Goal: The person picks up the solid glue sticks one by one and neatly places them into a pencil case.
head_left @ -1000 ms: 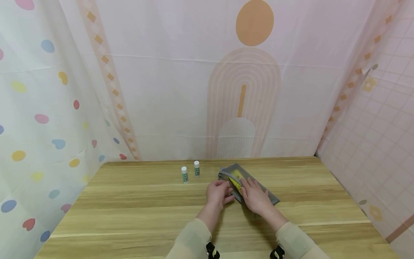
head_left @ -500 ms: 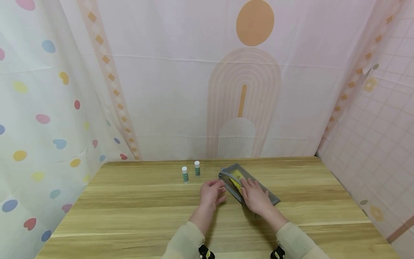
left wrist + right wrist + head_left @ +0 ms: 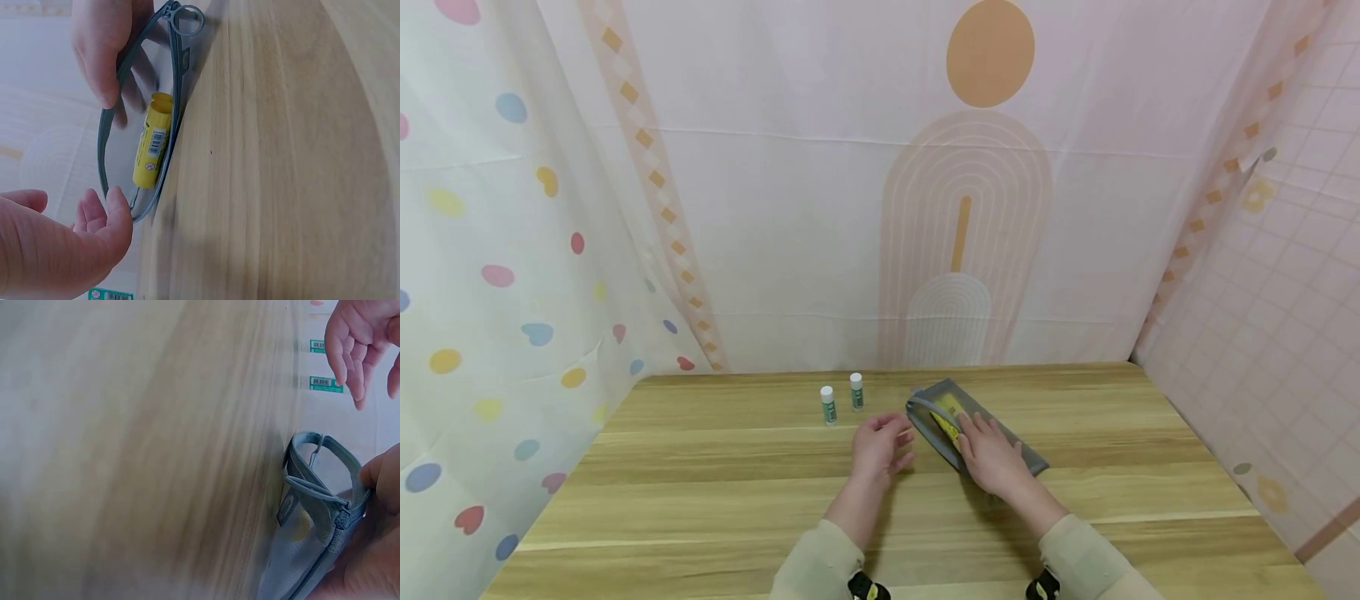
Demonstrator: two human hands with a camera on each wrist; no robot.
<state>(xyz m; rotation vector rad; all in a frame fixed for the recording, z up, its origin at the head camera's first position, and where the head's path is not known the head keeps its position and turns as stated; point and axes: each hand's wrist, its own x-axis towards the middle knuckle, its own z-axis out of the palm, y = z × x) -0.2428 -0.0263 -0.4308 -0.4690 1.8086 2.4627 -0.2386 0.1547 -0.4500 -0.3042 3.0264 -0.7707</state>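
A grey mesh zip pouch (image 3: 950, 388) lies slantwise on the table, its zipped mouth gaping towards the left. Two yellow cylindrical tubes (image 3: 153, 147) show inside it in the left wrist view. My right hand (image 3: 992, 457) lies over the pouch and pinches the upper edge of its mouth, the thumb at the rim and the fingers seen through the mesh. Just left of the mouth is my left hand (image 3: 878, 450), fingers loosely bent and holding nothing. Beyond that hand stand two white-capped tubes with green labels, one nearer (image 3: 829, 408) and one farther back (image 3: 857, 393).
The wooden table (image 3: 715, 492) reaches back to a patterned cloth (image 3: 805, 250). A dotted cloth (image 3: 512, 358) hangs on the left and a checked one (image 3: 1270, 358) on the right.
My left hand has drawn away from the pouch's mouth, moving left with nothing in it. The right hand and the pouch have stayed in place.
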